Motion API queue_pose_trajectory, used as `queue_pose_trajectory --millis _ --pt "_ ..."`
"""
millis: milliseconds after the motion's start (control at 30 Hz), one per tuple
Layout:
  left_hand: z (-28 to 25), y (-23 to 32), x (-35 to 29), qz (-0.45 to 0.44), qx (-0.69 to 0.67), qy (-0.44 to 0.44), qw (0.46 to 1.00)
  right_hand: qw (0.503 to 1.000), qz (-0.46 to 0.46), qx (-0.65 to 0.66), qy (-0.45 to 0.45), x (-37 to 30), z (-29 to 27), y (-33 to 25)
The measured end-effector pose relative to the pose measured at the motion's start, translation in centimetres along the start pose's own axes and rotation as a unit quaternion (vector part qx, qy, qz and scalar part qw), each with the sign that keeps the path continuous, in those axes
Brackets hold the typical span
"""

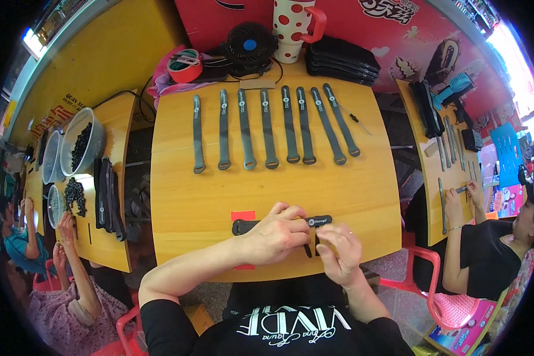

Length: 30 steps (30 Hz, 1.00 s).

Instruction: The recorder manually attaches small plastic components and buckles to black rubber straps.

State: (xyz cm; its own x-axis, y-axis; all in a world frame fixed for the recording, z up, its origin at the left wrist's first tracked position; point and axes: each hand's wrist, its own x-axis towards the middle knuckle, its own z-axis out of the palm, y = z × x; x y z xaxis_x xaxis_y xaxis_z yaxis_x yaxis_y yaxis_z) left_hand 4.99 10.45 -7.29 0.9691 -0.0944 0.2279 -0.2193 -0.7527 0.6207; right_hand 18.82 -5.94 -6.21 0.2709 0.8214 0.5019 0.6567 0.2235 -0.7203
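A black strap (248, 226) with a slotted rounded end lies crosswise near the table's front edge, over a red patch (243, 215). My left hand (279, 236) is closed over the strap's middle, hiding that part. Below its fingers a narrow black piece (308, 251) sticks out toward me. Beside the strap's printed right end, my right hand (340, 250) has its fingers bent, with thumb and fingertips apart. A thin dark strip shows close to these fingertips; whether they touch it is unclear.
Several grey-black straps (243, 130) lie in a row across the table (184, 196), beside a thin pointed tool (359, 123). Behind them stand a fan (250, 44), a spotted tumbler (291, 29), a red tape roll (184, 66) and stacked black pouches (343, 59). People work at tables on both sides.
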Motion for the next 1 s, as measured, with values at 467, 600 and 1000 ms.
queue_pose_trajectory --millis 467,600,1000 --pt "-4.7 -0.2 -7.6 -0.099 -0.321 0.176 0.926 0.962 0.029 -0.254 -0.099 -0.9 -0.2 0.9" --pt "-4.2 -0.3 -9.4 -0.105 -0.374 0.225 0.893 0.959 0.024 -0.266 -0.094 -0.9 0.1 1.0" --pt "-4.8 -0.2 -12.3 -0.09 -0.504 0.368 0.776 0.957 0.019 -0.273 -0.094 -1.2 0.3 1.0"
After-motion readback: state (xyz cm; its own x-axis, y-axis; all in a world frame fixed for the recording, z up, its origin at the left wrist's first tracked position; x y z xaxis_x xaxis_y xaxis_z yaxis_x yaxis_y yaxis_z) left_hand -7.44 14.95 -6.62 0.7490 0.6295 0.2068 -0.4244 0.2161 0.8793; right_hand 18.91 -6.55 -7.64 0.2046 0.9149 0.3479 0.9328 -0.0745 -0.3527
